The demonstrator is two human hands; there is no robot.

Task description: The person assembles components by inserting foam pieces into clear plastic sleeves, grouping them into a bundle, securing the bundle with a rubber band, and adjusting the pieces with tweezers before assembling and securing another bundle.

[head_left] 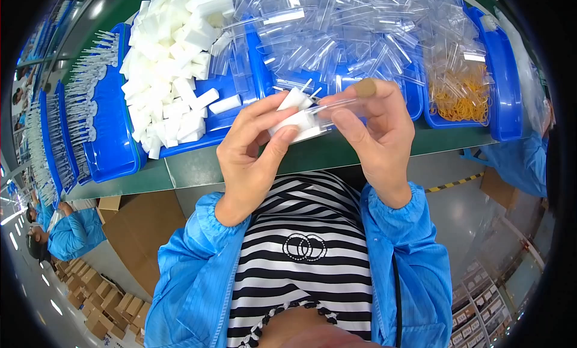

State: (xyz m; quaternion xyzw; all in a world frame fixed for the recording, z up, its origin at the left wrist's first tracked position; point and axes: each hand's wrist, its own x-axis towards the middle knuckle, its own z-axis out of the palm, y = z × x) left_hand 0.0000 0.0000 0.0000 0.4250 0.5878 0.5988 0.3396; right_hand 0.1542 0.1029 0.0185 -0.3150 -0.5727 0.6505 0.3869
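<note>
In front of my chest, my left hand pinches white foam blocks between thumb and fingers. A thin white stick end pokes out past the foam. From the other side my right hand grips a clear plastic sleeve between thumb and forefinger, and its end meets the foam. A tan cover wraps the right forefinger's tip. Whether the foam sits inside the sleeve or only against it, I cannot tell.
Beyond my hands, blue trays hold piled white foam blocks, clear plastic sleeves and yellow-orange rubber bands. To the left, blue racks carry rows of thin clear-and-white pieces. A green table edge runs below; a cardboard box stands beside it.
</note>
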